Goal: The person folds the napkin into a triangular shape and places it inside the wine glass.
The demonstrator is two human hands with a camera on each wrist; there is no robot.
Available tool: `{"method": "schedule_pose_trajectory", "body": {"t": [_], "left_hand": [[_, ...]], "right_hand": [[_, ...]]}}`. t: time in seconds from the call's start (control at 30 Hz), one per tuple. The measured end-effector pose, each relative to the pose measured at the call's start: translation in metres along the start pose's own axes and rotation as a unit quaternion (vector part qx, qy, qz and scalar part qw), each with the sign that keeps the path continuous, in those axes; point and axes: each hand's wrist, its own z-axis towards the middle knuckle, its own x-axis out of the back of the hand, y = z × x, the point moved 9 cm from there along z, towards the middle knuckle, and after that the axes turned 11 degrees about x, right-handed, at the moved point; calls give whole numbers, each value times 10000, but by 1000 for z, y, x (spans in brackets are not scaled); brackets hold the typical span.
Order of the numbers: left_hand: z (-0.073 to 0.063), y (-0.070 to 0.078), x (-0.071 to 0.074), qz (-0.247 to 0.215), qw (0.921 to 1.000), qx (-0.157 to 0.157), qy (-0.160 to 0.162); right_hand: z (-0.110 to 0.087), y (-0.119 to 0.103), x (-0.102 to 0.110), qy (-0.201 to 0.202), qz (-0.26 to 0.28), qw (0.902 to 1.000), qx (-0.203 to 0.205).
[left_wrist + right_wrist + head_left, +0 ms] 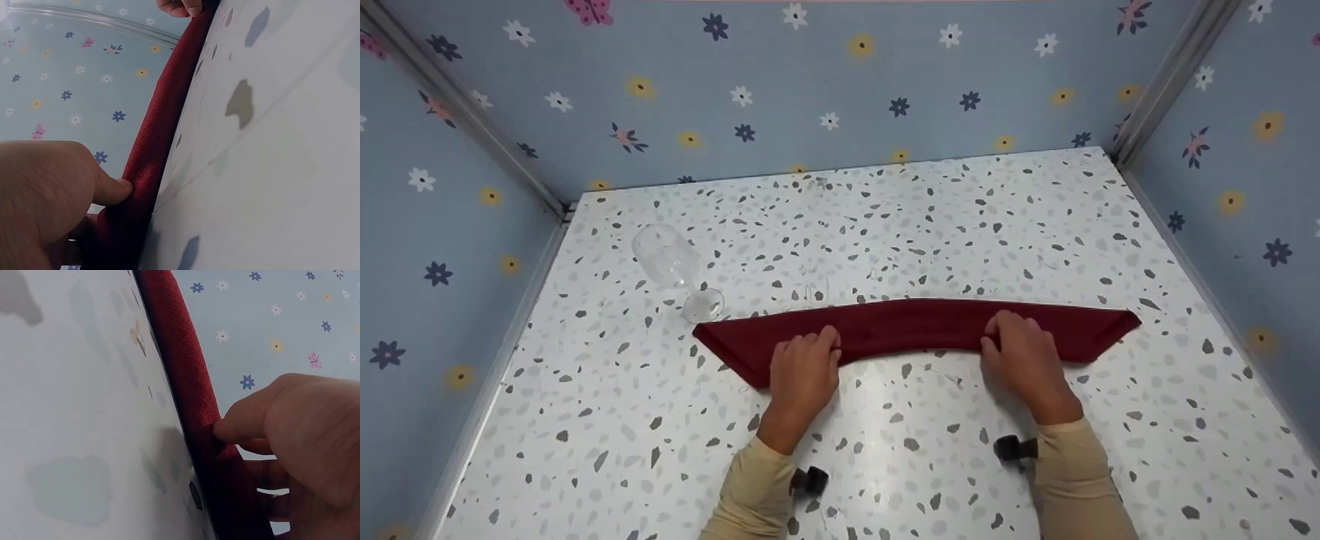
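A dark red cloth (911, 326), folded into a long band with slanted ends, stretches across the speckled table. My left hand (804, 375) pinches its near folded edge left of the middle. Toward the other end, my right hand (1024, 356) grips the same edge between thumb and curled fingers. In the left wrist view the thumb (115, 191) presses into the rounded fold of the cloth (163, 107). The right wrist view has the other thumb (225, 432) against the fold, with fingers partly hidden behind the cloth (188, 365).
A clear stemmed glass (666, 256) lies on its side at the left, its foot close to the cloth's left corner. Flower-patterned panels (840, 82) border the table (885, 217) at the back and both sides. Black wrist-worn pieces (812, 481) stick out beside the sleeves.
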Motion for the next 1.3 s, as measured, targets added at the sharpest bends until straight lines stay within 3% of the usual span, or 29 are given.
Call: {"method": "schedule_pose_trajectory", "body": {"t": [0.33,0.63,0.83,1.1,1.3], "left_hand": [[-1,0,8,250,9995,-34,176],[-3,-3,5,302,9995,-92,-46],[-1,-1,6,356,9990,-199,207],[0,-7,3,149,9997,170,0],[0,-7,2,80,9996,242,-102]], "right_hand": [[-1,-3,0,-40,-257,9995,190],[-3,-3,-3,-140,-316,9988,332],[-3,-3,0,6,-338,9984,445],[-3,-3,-1,-57,-223,9990,372],[-1,-3,-1,-56,-210,9991,360]]}}
